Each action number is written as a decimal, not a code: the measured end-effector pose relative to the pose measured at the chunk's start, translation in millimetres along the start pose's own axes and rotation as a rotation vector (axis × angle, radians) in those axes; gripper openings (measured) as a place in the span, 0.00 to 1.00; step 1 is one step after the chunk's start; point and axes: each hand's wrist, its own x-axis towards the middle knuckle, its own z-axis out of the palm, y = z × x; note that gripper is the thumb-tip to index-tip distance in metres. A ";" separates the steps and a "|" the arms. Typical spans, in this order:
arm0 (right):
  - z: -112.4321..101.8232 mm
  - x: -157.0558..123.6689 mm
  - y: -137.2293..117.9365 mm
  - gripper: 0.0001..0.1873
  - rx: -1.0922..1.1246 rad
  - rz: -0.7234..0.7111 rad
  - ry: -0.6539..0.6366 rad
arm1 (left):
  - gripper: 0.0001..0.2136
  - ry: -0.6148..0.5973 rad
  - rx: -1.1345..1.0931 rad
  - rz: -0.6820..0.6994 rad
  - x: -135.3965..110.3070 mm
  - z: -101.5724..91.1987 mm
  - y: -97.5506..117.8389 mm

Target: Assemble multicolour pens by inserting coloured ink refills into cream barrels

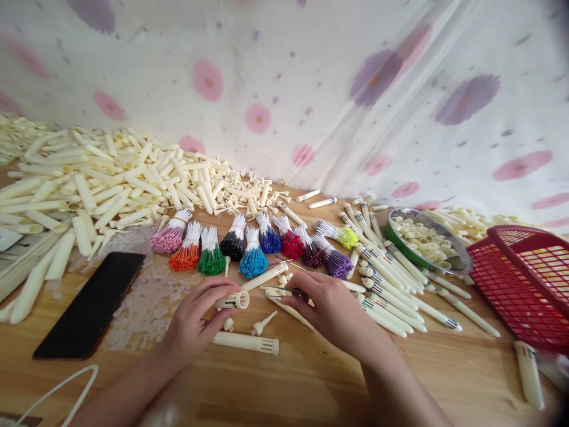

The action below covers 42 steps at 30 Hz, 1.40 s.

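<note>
While you look down on the table (267, 394), a high pile of cream tubes (102, 172) lies at the far left, and nearer stands a black phone's place: the black phone (91, 305) lies flat, slanting, with small clear pieces (142, 305) scattered just right of it. Next comes your left hand (198, 314), whose fingers are gripping a short cream barrel (230, 300) near the middle of the scene, above the table. Its long axis runs roughly left to right, and its hollow, slotted end faces right, toward your other hand. Under it, nearer to you, one loose slotted tube (249, 343) lies also left to right. On the far side, tied bundles of coloured sticks (253, 258) make a row.

Just right of the barrel, your right hand (326, 308) has its fingertips pinched on a thin stick (294, 291) with a dark part; what it is exactly, I cannot tell. This stick points left, about in line with the barrel's hollow end, and they are apart. Your left hand is the nearer one to the barrel.

Further right lie many cream pens (391, 290), then a green bowl (399, 248) holding small cream parts, and lastly a red basket (500, 290).
</note>
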 end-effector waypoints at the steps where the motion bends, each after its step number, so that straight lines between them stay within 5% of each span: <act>1: 0.7 -1.1 4.4 0.07 -0.052 0.058 -0.055 | 0.08 0.008 -0.011 -0.024 -0.7 0.9 -0.7; 6: 20.7 -8.5 25.4 0.06 -0.377 0.376 -0.255 | 0.06 0.057 -0.053 -0.203 -7.0 7.6 -7.5; 13: 35.4 -5.3 33.0 0.06 -0.451 0.470 -0.174 | 0.05 0.057 -0.143 -0.411 -11.8 13.2 -14.5; 22: 47.4 61.4 15.3 0.17 -0.129 -0.135 0.050 | 0.06 0.011 -0.180 -0.513 -8.4 13.7 -11.3; 28: 56.8 74.8 22.2 0.21 -0.115 -0.157 0.022 | 0.07 -0.032 -0.239 -0.556 -7.9 16.5 -10.5; 42: 74.9 68.9 24.5 0.04 -0.156 -0.208 0.170 | 0.06 -0.035 -0.337 -0.616 -4.6 19.6 -6.1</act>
